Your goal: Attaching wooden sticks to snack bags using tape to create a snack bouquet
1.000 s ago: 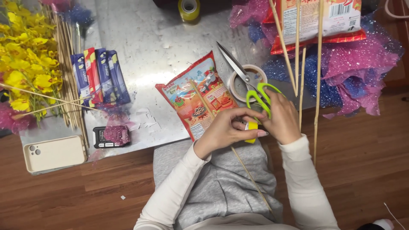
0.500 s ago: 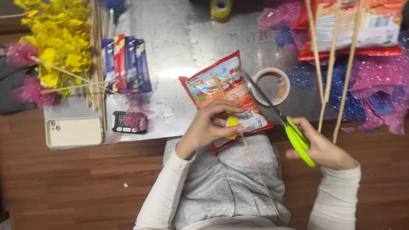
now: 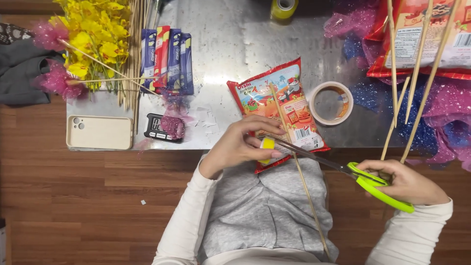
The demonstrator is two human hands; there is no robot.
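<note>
My left hand [image 3: 243, 143] pinches a small yellow tape roll [image 3: 267, 145] against the lower edge of a red snack bag [image 3: 277, 105] that lies on the metal table [image 3: 230, 44]. A thin wooden skewer [image 3: 300, 177] runs along the bag and down over my lap. My right hand [image 3: 409, 184] grips green-handled scissors [image 3: 378, 187] off the table's front right. Their blades [image 3: 306, 154] reach left to the tape by my left fingers.
A roll of clear tape [image 3: 332, 102] sits right of the bag. Wrapped candy bars [image 3: 166, 59], yellow flowers [image 3: 93, 34] and skewers lie at the left, with a phone [image 3: 99, 132] and a small scale [image 3: 164, 127]. Several upright skewers [image 3: 417, 73] and pink and blue mesh [image 3: 441, 113] crowd the right.
The scissors went from above the tape ring, out to the right, to blades at the yellow tape. My left hand stays on the bag. The view shifted left.
</note>
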